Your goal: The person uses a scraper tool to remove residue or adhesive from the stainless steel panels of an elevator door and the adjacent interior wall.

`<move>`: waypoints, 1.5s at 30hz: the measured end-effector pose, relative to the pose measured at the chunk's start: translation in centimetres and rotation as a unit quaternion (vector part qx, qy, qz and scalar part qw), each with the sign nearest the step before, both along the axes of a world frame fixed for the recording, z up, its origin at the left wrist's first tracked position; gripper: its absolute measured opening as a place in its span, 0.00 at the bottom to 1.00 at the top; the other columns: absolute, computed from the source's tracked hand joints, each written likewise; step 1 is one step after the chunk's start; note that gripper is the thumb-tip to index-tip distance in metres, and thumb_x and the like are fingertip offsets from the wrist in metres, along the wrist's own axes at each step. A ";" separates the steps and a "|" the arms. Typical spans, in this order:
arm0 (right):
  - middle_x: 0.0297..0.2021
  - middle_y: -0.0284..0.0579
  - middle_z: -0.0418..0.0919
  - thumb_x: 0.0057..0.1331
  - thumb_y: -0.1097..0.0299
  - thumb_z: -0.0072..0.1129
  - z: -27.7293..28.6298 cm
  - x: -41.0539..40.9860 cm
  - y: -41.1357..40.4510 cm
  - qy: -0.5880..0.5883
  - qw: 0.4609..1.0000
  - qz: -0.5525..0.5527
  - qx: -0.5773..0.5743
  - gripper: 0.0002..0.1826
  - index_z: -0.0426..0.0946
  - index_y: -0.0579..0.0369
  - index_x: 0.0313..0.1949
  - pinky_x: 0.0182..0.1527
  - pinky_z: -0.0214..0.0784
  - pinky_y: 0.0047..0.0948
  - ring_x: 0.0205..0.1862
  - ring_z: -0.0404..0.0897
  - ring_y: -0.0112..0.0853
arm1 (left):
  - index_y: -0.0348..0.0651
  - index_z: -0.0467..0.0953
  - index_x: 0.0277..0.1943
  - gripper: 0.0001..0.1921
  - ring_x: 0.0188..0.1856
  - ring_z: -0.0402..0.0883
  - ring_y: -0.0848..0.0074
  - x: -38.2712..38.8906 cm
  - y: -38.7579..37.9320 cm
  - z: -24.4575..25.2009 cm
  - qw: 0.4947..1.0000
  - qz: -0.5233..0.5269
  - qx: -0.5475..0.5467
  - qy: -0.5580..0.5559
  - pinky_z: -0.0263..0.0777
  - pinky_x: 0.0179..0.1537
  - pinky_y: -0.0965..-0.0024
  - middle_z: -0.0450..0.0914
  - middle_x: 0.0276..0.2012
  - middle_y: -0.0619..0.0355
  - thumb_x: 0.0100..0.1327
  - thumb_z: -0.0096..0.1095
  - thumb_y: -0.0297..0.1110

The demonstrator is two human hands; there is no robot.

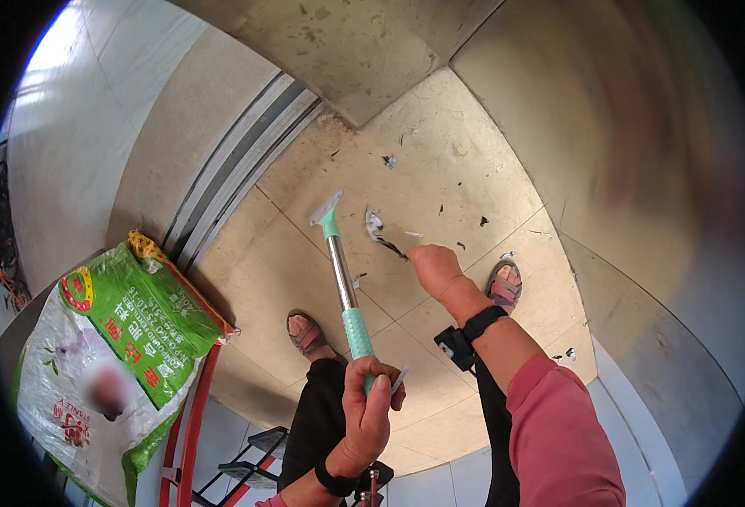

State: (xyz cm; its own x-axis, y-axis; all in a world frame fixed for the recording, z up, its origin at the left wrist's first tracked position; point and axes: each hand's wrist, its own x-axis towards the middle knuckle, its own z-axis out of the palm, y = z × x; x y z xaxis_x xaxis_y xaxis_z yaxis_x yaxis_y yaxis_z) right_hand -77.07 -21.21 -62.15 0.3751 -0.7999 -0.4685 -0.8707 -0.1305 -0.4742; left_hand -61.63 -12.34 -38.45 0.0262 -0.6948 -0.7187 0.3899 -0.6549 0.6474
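Note:
My left hand [369, 405] grips the mint-green textured handle of a long scraper [345, 272]. The scraper's metal shaft points away from me, and its flat, wide head is uppermost. A small pale piece [400, 379] shows beside the fingers of that hand; what it is, I cannot tell. Right of the shaft, the fingers of my right hand [436, 269] are closed on the end of a thin dark strip of peeled scrap [390, 246]. A crumpled whitish bit [374, 223] hangs at the strip's far end, slightly blurred.
Dark and silvery scraps [389, 162] are scattered over the beige tiled floor [372, 304]. Metal door tracks [246, 165] run along the left. A green-and-white fertilizer sack [125, 342] drapes over a red-framed stepladder [198, 412]. Stained wall panels [360, 51] meet in a corner ahead.

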 end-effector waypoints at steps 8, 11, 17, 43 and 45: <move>0.26 0.44 0.82 0.65 0.51 0.63 5.9 0.1 -2.3 -0.020 0.986 -0.158 0.054 0.18 0.75 0.55 0.33 0.32 0.76 0.38 0.30 0.83 0.40 | 0.43 0.63 0.50 0.06 0.30 0.67 0.79 -0.8 0.2 0.0 0.994 -0.099 -0.031 -0.026 0.65 0.32 0.74 0.70 0.36 0.57 0.73 0.46 0.27; 0.29 0.41 0.81 0.69 0.49 0.59 8.8 1.1 -4.2 -0.309 0.739 -0.480 0.359 0.19 0.75 0.55 0.37 0.32 0.78 0.34 0.29 0.82 0.32 | 0.42 0.65 0.49 0.06 0.31 0.67 0.81 -0.9 -0.2 -0.5 0.991 -0.127 -0.046 0.012 0.65 0.32 0.75 0.70 0.36 0.57 0.73 0.47 0.27; 0.26 0.39 0.75 0.73 0.54 0.53 12.3 3.1 -6.3 -0.516 0.552 -0.545 0.364 0.17 0.70 0.57 0.43 0.25 0.78 0.26 0.23 0.78 0.27 | 0.40 0.69 0.56 0.13 0.40 0.71 0.76 -0.8 -2.4 -2.0 0.958 -0.269 -0.081 -0.065 0.67 0.42 0.75 0.72 0.42 0.55 0.71 0.54 0.29; 0.26 0.56 0.74 0.70 0.66 0.53 -6.4 5.4 -19.8 -0.268 0.735 -0.622 -0.025 0.13 0.63 0.64 0.40 0.24 0.70 0.42 0.22 0.77 0.46 | 0.37 0.70 0.56 0.14 0.42 0.75 0.76 0.5 -3.7 -3.3 0.994 0.075 0.082 0.005 0.69 0.47 0.70 0.76 0.42 0.58 0.70 0.55 0.24; 0.18 0.43 0.67 0.73 0.65 0.50 -5.5 6.2 -20.4 -0.336 0.671 -0.660 0.036 0.12 0.59 0.58 0.37 0.13 0.63 0.35 0.12 0.68 0.32 | 0.37 0.70 0.56 0.14 0.42 0.75 0.76 0.5 -3.8 -3.1 0.994 0.061 0.086 0.005 0.70 0.47 0.70 0.76 0.42 0.58 0.70 0.54 0.24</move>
